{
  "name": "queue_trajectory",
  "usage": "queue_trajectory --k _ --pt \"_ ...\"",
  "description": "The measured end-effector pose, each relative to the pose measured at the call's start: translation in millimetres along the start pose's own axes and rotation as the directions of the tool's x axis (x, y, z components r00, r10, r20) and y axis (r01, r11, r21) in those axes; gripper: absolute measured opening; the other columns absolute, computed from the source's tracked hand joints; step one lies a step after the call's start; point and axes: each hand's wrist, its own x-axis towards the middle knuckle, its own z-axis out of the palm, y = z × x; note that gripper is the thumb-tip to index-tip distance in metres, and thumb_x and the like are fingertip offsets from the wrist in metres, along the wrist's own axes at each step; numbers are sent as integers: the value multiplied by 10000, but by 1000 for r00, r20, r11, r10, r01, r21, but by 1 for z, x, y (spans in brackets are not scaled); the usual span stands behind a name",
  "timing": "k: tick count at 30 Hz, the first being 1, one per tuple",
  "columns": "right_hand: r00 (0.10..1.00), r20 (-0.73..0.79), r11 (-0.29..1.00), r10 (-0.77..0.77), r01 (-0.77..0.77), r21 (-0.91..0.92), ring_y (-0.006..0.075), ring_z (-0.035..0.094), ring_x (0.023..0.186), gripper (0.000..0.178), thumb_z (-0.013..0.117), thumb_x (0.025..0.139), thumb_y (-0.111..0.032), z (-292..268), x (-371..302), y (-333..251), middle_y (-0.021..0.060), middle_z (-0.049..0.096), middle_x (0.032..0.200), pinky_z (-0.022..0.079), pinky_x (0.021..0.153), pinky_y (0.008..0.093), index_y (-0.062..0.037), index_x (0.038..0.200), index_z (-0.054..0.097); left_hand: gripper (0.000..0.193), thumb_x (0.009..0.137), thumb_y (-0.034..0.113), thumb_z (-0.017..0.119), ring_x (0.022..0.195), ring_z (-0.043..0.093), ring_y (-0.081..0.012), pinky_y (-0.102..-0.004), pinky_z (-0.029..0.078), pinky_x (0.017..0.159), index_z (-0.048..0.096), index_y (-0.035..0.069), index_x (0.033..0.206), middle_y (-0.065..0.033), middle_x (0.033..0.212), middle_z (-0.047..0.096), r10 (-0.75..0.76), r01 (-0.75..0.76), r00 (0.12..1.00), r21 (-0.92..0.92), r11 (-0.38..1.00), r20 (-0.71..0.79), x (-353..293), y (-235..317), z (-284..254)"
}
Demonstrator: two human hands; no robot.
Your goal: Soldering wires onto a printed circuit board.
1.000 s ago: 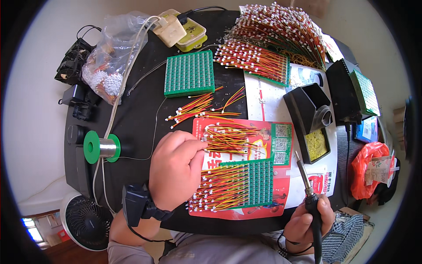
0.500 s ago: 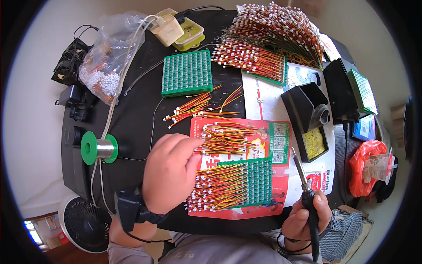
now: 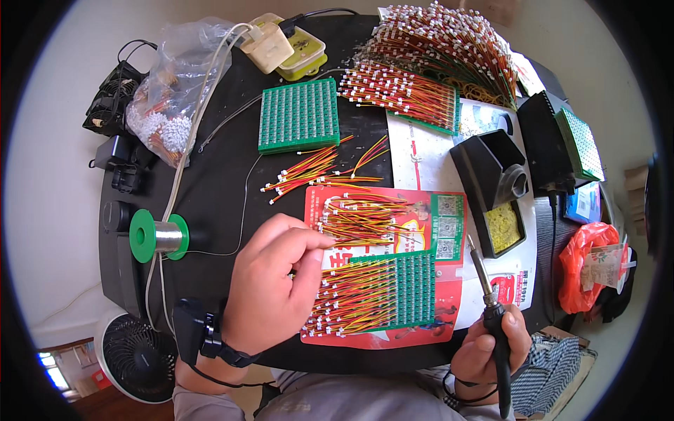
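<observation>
My left hand [image 3: 275, 284] reaches over the red printed sheet [image 3: 414, 338] with its index finger stretched to the connector ends of a loose pile of red, yellow and black wires [image 3: 368, 219]. Thumb and index tips look apart, and I see nothing held between them. Just below the pile lies a green circuit board panel [image 3: 415, 289], its left part covered by rows of wires with white connectors [image 3: 354, 298]. At the right, my right hand [image 3: 484, 351] is closed round the black handle of a soldering iron [image 3: 496, 330], whose metal tip points up and away.
A soldering iron stand [image 3: 491, 168] with a yellow sponge [image 3: 503, 228] is at the right. Left are a solder spool [image 3: 165, 236] and a fan [image 3: 137, 358]. Stacked green panels [image 3: 298, 116], loose wires [image 3: 309, 172] and a big wired bundle [image 3: 442, 49] lie farther back.
My left index finger has straightened and moved slightly right along the wire pile's edge, with the thumb lower. My right hand and the soldering iron stay in place.
</observation>
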Motion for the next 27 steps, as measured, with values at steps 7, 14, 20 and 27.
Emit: queue_trajectory --k 7,14,20,27 --pt "992 102 993 -75 64 102 238 676 646 490 615 903 8 6 15 2 169 729 933 559 567 359 -60 1363 458 95 860 -37 747 798 634 -134 -241 514 670 688 -63 929 -123 926 659 -102 169 976 -377 911 190 -14 11 4" --pt "947 296 992 -125 114 57 294 708 672 450 628 712 133 27 31 -2 244 725 957 571 555 349 27 1143 556 154 854 -61 753 817 717 -181 -277 580 730 680 -74 990 -159 913 712 -200 307 940 -434 847 274 -27 25 5" --pt "954 279 991 -111 87 98 274 696 665 479 646 788 84 22 26 -3 225 727 941 539 524 351 34 1249 529 112 834 -54 758 782 737 -215 -294 589 695 705 -30 929 -152 900 732 -75 168 959 -336 927 272 -29 27 11" --pt "999 24 945 25 -31 324 197 617 607 579 735 938 -287 14 8 6 134 692 808 484 532 320 33 1335 462 196 720 -62 789 740 706 -210 -301 571 631 741 50 873 -82 916 718 166 -138 980 -229 964 108 -42 29 28"
